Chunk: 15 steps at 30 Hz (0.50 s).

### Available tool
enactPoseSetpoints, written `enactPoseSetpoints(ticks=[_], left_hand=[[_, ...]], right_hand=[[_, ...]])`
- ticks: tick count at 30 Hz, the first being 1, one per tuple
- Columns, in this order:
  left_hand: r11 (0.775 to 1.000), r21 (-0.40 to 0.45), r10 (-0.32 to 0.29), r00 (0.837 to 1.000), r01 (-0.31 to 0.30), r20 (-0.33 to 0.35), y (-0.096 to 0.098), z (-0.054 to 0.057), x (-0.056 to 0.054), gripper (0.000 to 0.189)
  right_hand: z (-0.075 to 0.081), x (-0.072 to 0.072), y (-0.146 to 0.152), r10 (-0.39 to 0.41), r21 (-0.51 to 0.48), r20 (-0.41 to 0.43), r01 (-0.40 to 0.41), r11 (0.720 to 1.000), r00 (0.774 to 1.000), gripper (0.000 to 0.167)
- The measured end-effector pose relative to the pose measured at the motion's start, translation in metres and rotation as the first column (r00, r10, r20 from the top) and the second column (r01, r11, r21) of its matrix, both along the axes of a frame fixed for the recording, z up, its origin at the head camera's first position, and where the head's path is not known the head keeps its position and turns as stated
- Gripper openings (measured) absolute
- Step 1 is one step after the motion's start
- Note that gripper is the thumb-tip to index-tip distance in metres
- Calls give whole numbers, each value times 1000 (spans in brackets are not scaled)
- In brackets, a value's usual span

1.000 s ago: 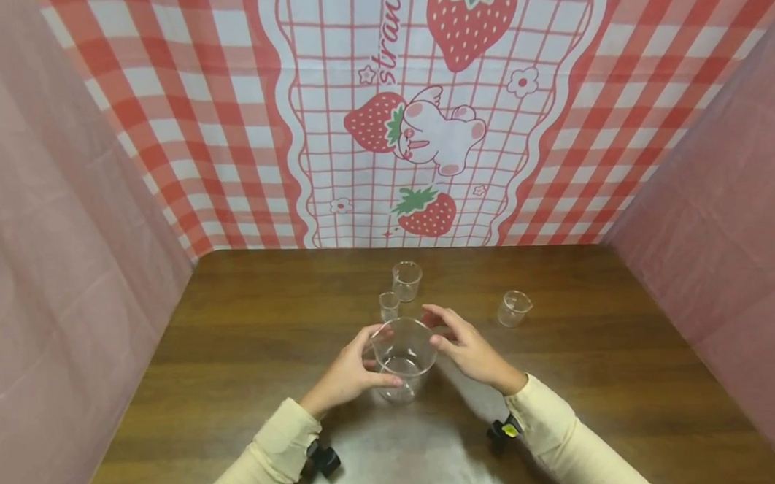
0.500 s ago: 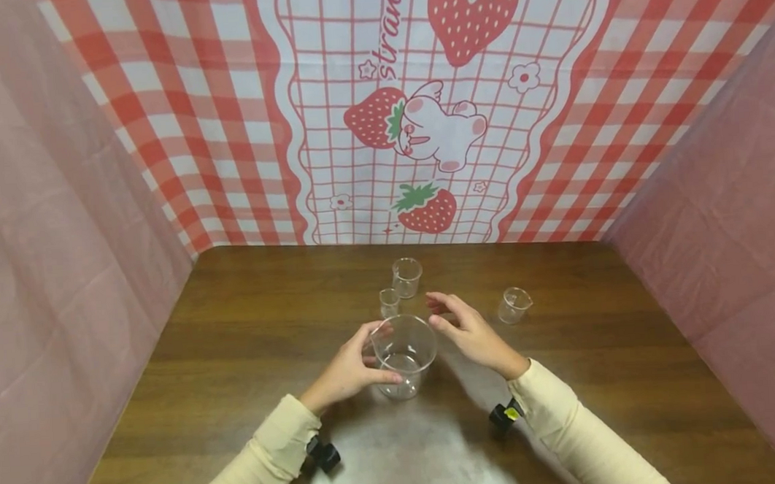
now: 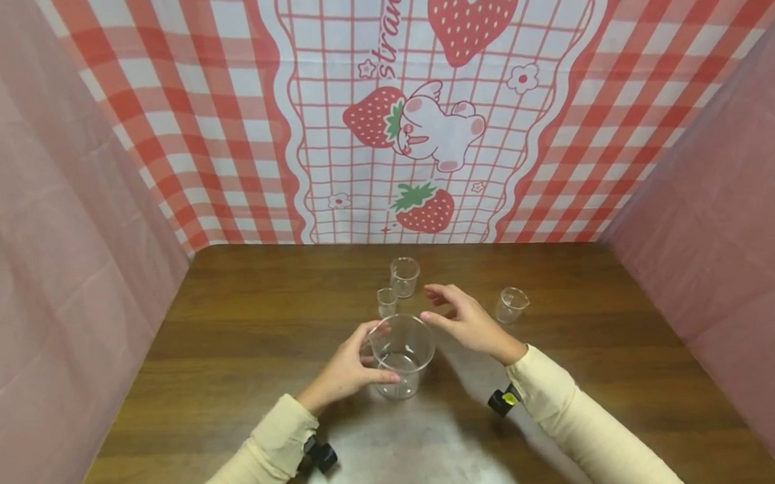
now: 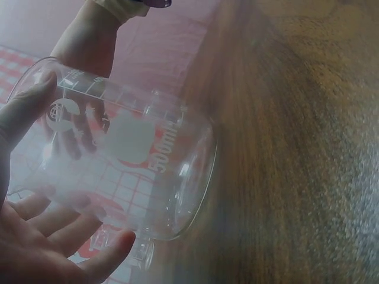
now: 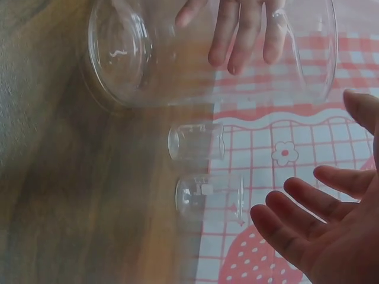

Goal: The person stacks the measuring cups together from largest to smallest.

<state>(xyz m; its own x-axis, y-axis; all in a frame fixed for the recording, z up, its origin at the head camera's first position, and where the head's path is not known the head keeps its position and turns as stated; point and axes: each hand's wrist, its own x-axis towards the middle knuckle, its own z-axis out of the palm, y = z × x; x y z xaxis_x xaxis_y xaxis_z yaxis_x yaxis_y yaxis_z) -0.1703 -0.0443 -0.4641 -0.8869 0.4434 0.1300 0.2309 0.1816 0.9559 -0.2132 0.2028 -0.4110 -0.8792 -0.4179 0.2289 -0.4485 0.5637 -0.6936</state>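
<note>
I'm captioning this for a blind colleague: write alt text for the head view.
A person's left hand holds a large clear beaker at a wooden table, the right hand near its rim. Three smaller beakers stand farther back, before a strawberry-print cloth.

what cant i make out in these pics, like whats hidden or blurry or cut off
- Large beaker, left wrist view: its finest print is too blurred to read.
- Lone beaker, head view: any markings are too small to read.
- Lettering, head view: the top edge cuts it off.
- Left grip, left wrist view: partly cut off by the left edge.
- Right grip, right wrist view: partly cut off by the right edge.
</note>
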Motion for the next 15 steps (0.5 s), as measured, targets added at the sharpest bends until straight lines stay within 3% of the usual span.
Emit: enactPoseSetpoints(ticks=[15], left_hand=[[1000, -7, 1, 1000, -1, 24, -1, -1, -1, 87]], right_hand=[[11, -22, -5, -124, 44, 18, 123, 991, 992, 47]])
